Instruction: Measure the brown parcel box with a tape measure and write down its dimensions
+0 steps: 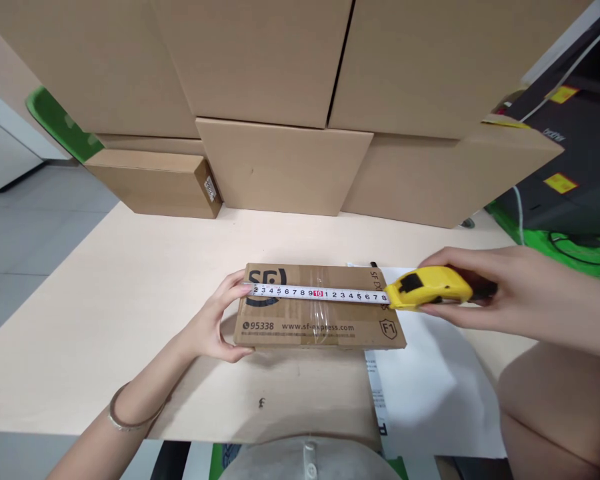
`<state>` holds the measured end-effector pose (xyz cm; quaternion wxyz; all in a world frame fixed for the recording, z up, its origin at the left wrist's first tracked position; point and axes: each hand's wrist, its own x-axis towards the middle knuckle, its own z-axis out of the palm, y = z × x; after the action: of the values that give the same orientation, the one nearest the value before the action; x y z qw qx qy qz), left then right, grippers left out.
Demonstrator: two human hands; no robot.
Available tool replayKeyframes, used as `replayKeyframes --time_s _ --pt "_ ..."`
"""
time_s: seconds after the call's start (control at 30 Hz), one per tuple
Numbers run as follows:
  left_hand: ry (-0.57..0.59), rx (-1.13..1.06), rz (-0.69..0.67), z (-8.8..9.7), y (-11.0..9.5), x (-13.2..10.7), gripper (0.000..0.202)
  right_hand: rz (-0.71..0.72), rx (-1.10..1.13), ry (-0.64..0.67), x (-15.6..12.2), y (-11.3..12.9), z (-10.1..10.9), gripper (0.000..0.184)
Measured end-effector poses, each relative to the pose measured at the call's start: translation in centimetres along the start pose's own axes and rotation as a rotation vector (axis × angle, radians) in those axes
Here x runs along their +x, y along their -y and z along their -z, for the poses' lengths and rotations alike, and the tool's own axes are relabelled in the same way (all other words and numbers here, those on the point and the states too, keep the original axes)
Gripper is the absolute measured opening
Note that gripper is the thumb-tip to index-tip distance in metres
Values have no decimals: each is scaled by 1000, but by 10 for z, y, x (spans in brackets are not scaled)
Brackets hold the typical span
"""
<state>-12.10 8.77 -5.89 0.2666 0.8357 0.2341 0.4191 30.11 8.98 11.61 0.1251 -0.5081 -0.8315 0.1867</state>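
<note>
A flat brown cardboard box (320,333) with dark printing and clear tape lies in front of me. My left hand (225,323) grips its left end, thumb and fingers on opposite edges. One fingertip of that hand also presses the start of a white tape blade (340,295) against the box. The blade runs across the top of the box, its numbers showing, to a yellow tape measure (430,287). My right hand (473,280) is closed around the tape measure's case at the right end of the box.
White paper sheets (430,393) lie on the pale table (80,333), partly under the box's right end. Large cardboard boxes (285,167) stand along the back, with a smaller box (150,180) at left. A dark machine (575,153) with yellow labels is at the right.
</note>
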Motion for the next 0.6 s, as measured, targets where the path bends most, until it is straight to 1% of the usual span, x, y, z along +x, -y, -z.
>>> replayKeyframes --time_s 0.07,0.13,0.17,0.27,0.37,0.47,0.53,0.6 --pt "-5 -5 8 -1 2 -1 109 58 -37 182 20 19 -5 26" --pt "-10 -33 17 -4 3 -3 117 106 -36 251 45 42 -14 25" --pt "-14 -66 30 -6 4 -4 123 152 -32 224 58 54 -20 27" --pt "-35 -191 104 -11 5 -9 140 327 -37 202 89 88 -38 22" --pt "-77 -240 190 -14 7 -16 144 475 -13 187 106 110 -52 15" --pt "-121 -258 217 -15 6 -17 135 577 44 189 112 119 -58 9" --pt "-159 -306 245 -17 -1 -11 118 591 75 158 110 120 -56 12" --pt "-242 -419 358 -20 -11 0 94 554 118 101 106 119 -50 22"
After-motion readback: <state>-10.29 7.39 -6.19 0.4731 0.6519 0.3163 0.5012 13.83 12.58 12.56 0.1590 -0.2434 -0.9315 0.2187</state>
